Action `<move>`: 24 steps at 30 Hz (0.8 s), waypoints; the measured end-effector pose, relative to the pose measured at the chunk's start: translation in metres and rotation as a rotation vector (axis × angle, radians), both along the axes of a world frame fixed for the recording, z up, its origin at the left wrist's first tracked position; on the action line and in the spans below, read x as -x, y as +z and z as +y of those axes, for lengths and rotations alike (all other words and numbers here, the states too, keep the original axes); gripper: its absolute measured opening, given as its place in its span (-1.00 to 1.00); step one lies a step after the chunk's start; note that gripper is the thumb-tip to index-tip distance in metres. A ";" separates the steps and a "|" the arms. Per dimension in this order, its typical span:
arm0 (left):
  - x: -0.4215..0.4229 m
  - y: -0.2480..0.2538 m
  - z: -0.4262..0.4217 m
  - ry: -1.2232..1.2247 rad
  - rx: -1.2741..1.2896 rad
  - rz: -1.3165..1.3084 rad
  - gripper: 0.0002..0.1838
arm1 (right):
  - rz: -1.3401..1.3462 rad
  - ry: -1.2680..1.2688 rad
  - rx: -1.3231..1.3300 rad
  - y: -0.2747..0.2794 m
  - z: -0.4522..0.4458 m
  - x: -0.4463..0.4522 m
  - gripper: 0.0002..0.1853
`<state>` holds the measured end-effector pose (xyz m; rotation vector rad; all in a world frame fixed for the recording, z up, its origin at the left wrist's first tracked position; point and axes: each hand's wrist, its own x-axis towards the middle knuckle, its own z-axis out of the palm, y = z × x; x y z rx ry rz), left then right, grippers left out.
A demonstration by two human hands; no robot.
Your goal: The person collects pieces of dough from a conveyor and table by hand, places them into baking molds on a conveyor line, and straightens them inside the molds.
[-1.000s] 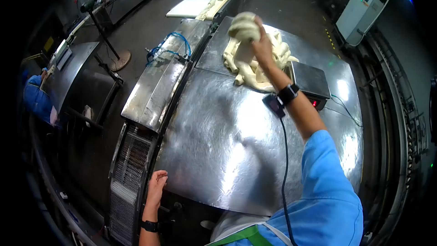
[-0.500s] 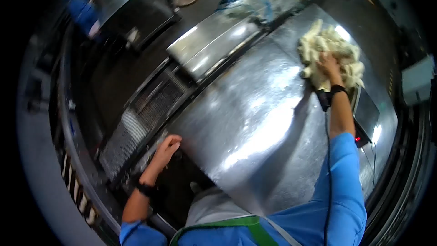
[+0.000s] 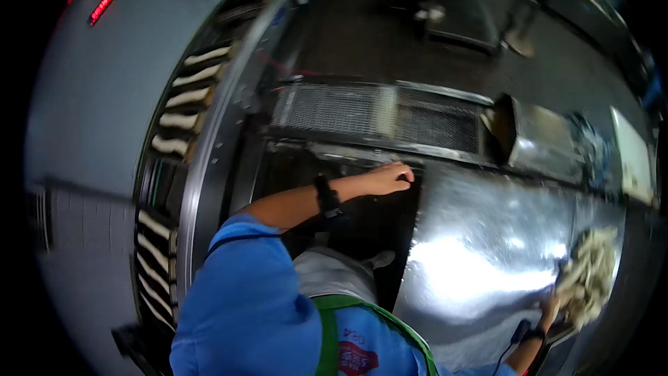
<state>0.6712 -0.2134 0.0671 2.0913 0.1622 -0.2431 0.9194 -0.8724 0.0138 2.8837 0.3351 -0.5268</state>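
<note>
At the far right, a pile of pale dough pieces point(image 3: 590, 271) lies heaped on the metal table point(image 3: 473, 216). My right hand point(image 3: 550, 305) is at the near-left edge of this pile, touching it; its fingers are small and blurred against the dough. A dark device with a cable sits at the right wrist. Over the gap beside the table's left edge, my left hand point(image 3: 390, 178) hangs in the air, fingers loosely bent and nothing visible in it. A black watch point(image 3: 327, 198) is on the left wrist.
Beyond the table runs a mesh conveyor point(image 3: 334, 111) with a metal box point(image 3: 539, 136) at its right. On the left, a rail line carries trays point(image 3: 184, 121) with long pale dough strips. A red lit display point(image 3: 101, 8) is on the wall. A white board point(image 3: 632, 160) stands far right.
The view has swung left, bringing the tray line in and shifting the dough pile toward the lower right. My right hand is now at the pile's edge rather than on its middle.
</note>
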 end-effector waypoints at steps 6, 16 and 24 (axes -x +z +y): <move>0.061 0.004 0.065 0.320 -0.140 0.026 -0.68 | 0.090 0.015 -0.028 0.007 0.047 0.038 -0.17; 0.228 0.024 0.227 0.679 -0.108 0.067 -0.69 | 0.315 0.076 -0.227 0.019 0.272 0.102 0.12; 0.334 0.014 0.363 0.790 -0.268 -0.219 -0.76 | 0.146 0.390 -0.007 0.015 0.462 0.155 -0.16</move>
